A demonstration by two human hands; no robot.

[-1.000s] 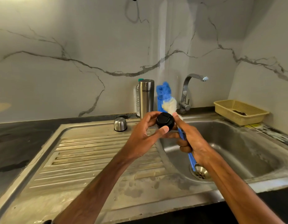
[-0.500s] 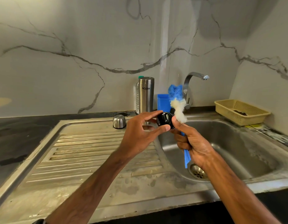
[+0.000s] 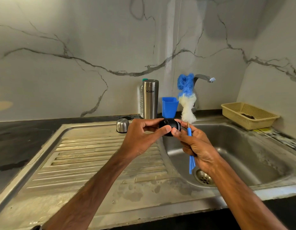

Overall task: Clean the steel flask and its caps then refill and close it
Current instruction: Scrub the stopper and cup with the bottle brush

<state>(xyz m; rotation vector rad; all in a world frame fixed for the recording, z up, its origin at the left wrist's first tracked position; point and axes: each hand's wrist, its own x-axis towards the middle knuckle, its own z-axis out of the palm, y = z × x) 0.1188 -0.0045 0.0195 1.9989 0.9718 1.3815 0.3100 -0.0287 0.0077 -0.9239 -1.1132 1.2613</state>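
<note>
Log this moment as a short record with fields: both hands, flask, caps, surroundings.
left hand: pinches the black round plastic cap over the edge of the steel sink
right hand: grips the blue-handled bottle brush, bristles up; fingertips touch the cap
steel cylindrical flask: upright by the marble wall
small steel dome cap: on the drainboard, apart from the flask
blue plastic cup: right of the flask
yellow plastic basket: far right, beside the sink
</note>
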